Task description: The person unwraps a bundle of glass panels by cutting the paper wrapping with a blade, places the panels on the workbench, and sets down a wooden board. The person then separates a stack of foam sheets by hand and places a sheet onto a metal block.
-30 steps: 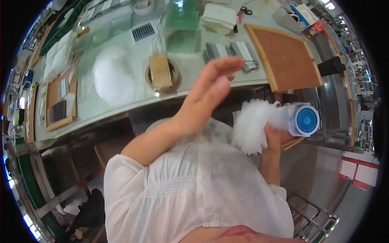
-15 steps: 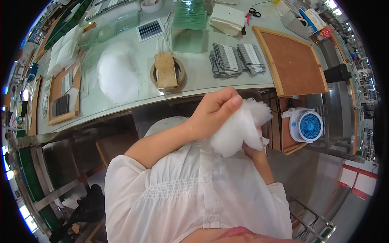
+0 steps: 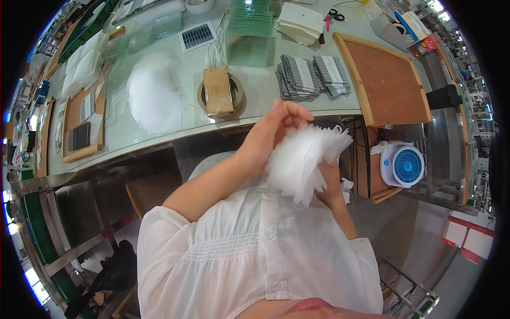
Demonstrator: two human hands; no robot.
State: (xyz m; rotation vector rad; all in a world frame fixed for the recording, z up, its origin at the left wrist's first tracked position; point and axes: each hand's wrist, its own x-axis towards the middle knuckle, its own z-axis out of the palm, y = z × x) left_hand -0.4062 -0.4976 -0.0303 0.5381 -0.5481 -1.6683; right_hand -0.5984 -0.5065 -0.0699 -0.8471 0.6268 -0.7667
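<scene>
A bundle of thin white translucent sheets [image 3: 300, 162] with jagged edges is held up in front of my chest, its layers fanned apart at the top right and bottom. My right hand [image 3: 330, 181] grips it from the right side, most of the fingers hidden behind the sheets. At the bundle's upper left, my left hand [image 3: 268, 133] is open, with its fingers loosely curved over the edge; whether they touch the sheets is hard to see. A pile of similar white sheets [image 3: 154, 95] lies on the glass-topped table [image 3: 186, 114].
A tan block [image 3: 218, 90] rests on a tape roll [image 3: 238, 100] near the table edge. Further off are stacked glass panes [image 3: 247, 37], bundles of dark striped strips [image 3: 297, 78] and scissors [image 3: 336, 15]. At right are a wood-framed board [image 3: 385, 82] and a fan [image 3: 406, 164].
My left hand has loosened from its closed grip on the sheets and its fingers have lifted and spread. The bundle has fanned out into more separate layers.
</scene>
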